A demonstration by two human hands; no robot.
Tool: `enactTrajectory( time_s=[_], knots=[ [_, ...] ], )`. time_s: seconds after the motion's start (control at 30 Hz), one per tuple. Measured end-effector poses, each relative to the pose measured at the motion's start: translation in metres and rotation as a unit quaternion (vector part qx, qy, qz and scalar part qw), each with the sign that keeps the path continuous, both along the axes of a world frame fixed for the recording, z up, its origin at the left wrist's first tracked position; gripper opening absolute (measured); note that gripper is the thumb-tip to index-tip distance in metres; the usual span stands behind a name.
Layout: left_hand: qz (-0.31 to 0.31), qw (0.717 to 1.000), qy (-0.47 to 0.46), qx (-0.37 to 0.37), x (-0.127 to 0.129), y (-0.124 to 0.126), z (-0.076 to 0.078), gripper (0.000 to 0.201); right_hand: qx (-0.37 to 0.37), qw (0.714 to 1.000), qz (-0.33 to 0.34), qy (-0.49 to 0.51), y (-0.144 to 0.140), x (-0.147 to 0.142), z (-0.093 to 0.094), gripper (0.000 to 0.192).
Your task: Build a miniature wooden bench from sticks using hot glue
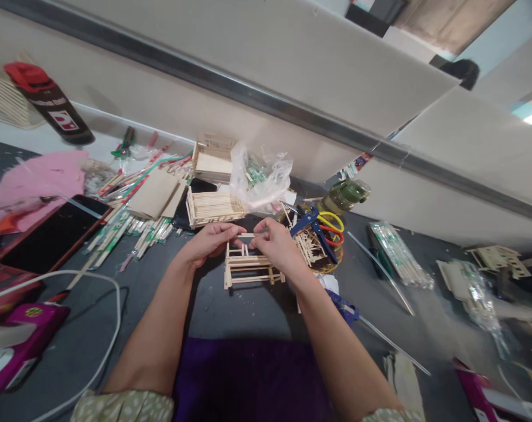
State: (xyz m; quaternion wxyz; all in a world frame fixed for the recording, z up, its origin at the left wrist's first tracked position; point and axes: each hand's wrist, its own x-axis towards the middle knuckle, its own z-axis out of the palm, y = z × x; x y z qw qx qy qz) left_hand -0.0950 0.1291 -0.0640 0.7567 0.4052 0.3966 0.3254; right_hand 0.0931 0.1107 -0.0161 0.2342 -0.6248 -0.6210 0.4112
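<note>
Stick frame [248, 260] is marking clock centre on the worktop [208, 316]. From it: plastic bag [261, 196] is resting at twelve, stick tray [215, 206] at eleven, stick bundles [150, 196] at ten, phone [53, 234] at nine, power strip [29, 346] between eight and nine. Basket [331, 268] is sitting at two, loose sticks [307, 247] lying in it, flask [341, 197] beyond. Packet of sticks [398, 255] is lying at three, glue gun [344, 306] nearer four.

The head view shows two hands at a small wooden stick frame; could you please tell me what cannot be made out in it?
In the head view:
Ends of the thin stick: hidden by the fingers of the left hand and right hand.
Upper right of the stick frame: covered by the right hand.
Small lettering on the red-capped bottle: too small and blurred.
Magenta power strip: cut off by the left edge.
</note>
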Motion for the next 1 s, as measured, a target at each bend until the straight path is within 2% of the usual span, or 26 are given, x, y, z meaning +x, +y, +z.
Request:
enactTrajectory(
  time_s=[0.13,0.3,0.5,1.0],
  knots=[
    [-0.008,1.0,0.014,0.007,0.0,-0.001,0.003,0.054,0.077,0.995,0.047,-0.048,-0.007,0.003,0.011,0.015],
    [-0.017,1.0,0.013,0.009,0.0,0.0,0.001,0.05,0.151,0.971,0.11,-0.149,-0.014,0.003,0.015,0.028],
    [-0.024,0.999,0.02,0.017,-0.002,0.001,-0.002,0.051,0.161,0.948,0.155,-0.225,-0.016,0.002,0.009,0.032],
    [-0.036,0.999,0.032,0.021,-0.003,0.001,0.002,0.058,0.15,0.945,0.162,-0.242,-0.016,0.002,0.008,0.031]
  ],
)
